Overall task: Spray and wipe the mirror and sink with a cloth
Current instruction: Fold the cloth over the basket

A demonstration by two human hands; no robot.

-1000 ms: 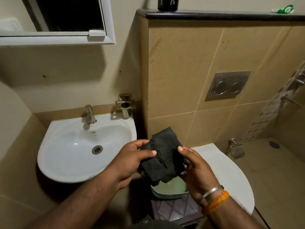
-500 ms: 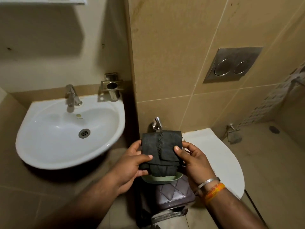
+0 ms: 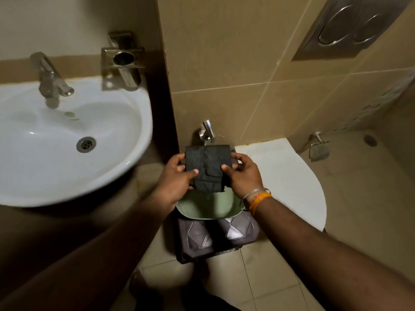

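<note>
A dark folded cloth (image 3: 207, 167) is held flat between both hands, over a pale green dish (image 3: 208, 207). My left hand (image 3: 176, 178) pinches its left edge with the thumb on top. My right hand (image 3: 243, 173) pinches the right edge the same way. The white sink (image 3: 125, 140) with its metal tap (image 3: 50, 79) and drain (image 3: 86, 144) hangs on the wall to the left. The mirror is out of view.
The green dish rests on a dark quilted stool (image 3: 215, 236) on the tiled floor. A white toilet lid (image 3: 292, 180) lies right of my hands. A metal holder (image 3: 122, 61) is fixed above the sink; a flush plate (image 3: 350, 30) and small wall tap (image 3: 207, 130) are on the tiles.
The view has tilted down, dropping the mirror and shelf out of sight. The crumpled cloth has been folded into a neat flat rectangle and lowered toward the green dish.
</note>
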